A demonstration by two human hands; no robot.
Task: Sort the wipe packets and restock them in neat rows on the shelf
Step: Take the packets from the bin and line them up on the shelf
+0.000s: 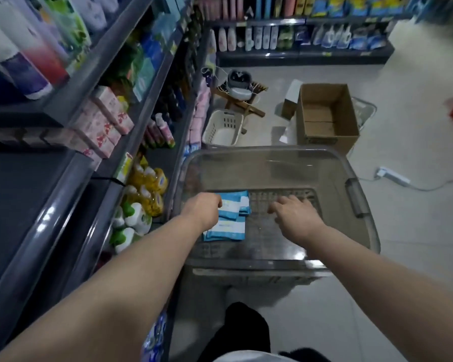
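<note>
A clear plastic bin [361, 223] stands on the floor in front of me. Several blue-and-white wipe packets [228, 228] lie in a loose pile on its left bottom. My left hand [203, 207] reaches into the bin with its fingers curled over the top packets of the pile. My right hand [294, 211] hovers spread and flat over the bare right half of the bin's bottom, holding nothing. The grey shelf unit [71, 178] runs along my left.
The shelves hold pink boxes [107, 118], yellow bottles [147, 189] and green-and-white bottles [131, 223]. Beyond the bin stand a white basket [222, 129], an open cardboard box [324, 118] and a wooden stool. A white power strip [392, 176] lies on the floor at right.
</note>
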